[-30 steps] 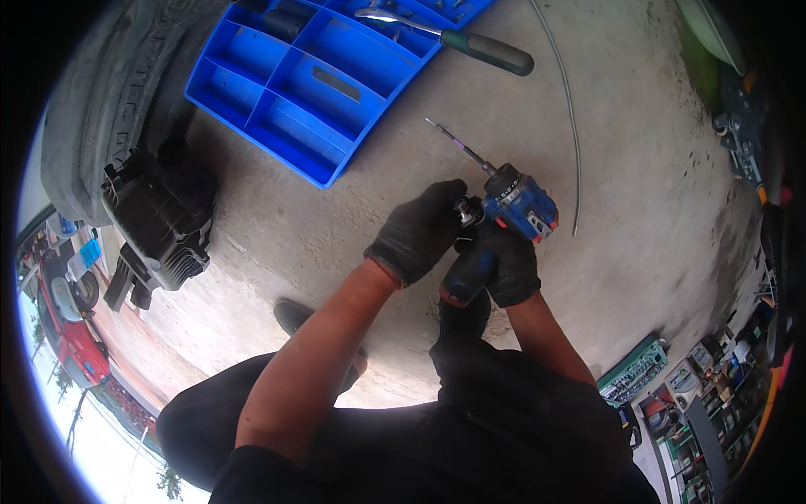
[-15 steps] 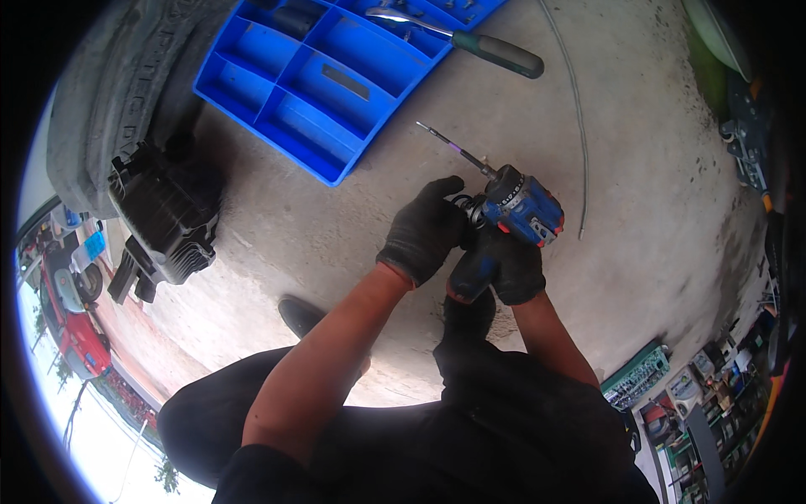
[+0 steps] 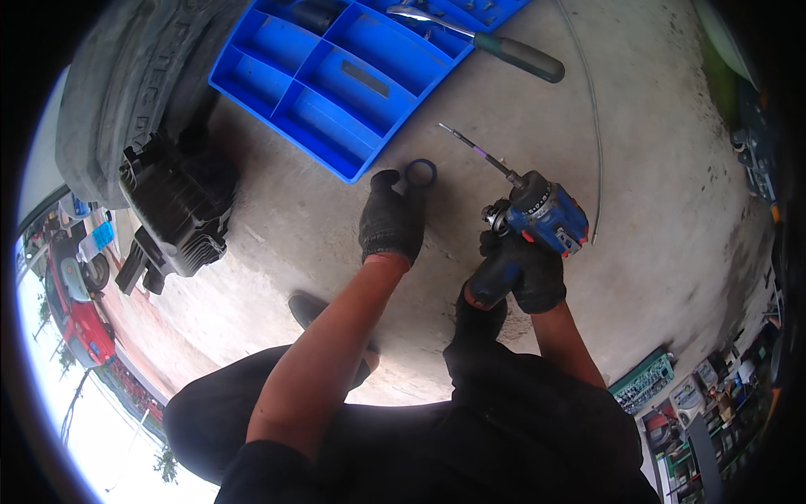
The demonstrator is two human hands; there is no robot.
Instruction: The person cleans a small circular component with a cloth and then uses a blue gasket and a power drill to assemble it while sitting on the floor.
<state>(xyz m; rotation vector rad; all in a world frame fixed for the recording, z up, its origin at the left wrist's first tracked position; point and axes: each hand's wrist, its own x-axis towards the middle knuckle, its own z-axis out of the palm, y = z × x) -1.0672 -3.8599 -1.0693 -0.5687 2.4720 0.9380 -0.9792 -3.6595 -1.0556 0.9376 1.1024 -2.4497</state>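
On the concrete floor (image 3: 672, 193), just off the near corner of the blue compartment tray (image 3: 336, 84), the left hand (image 3: 392, 220) in a dark work glove pinched a small dark ring (image 3: 421, 173) between its fingertips, held low over the floor. Right hand (image 3: 529, 273), also gloved, was wrapped closed around the grip of a blue cordless drill (image 3: 537, 218), its long thin bit (image 3: 474, 151) pointing up and left toward the tray; drill and ring were near each other but apart. A green-handled screwdriver (image 3: 514, 55) lay at the tray's far edge, its shaft reaching over the tray. A thin wire (image 3: 596, 143) ran along the floor to the right of the drill. A black finned engine part (image 3: 180, 206) sat to the left, beside a worn tyre (image 3: 126, 84). Judgement: the step in hand looked like handling the ring, with the drill kept ready. Whether the ring was being picked up or set down could not be told. A next move would call for a steady pinch on the ring and the bit kept clear of the left fingers.
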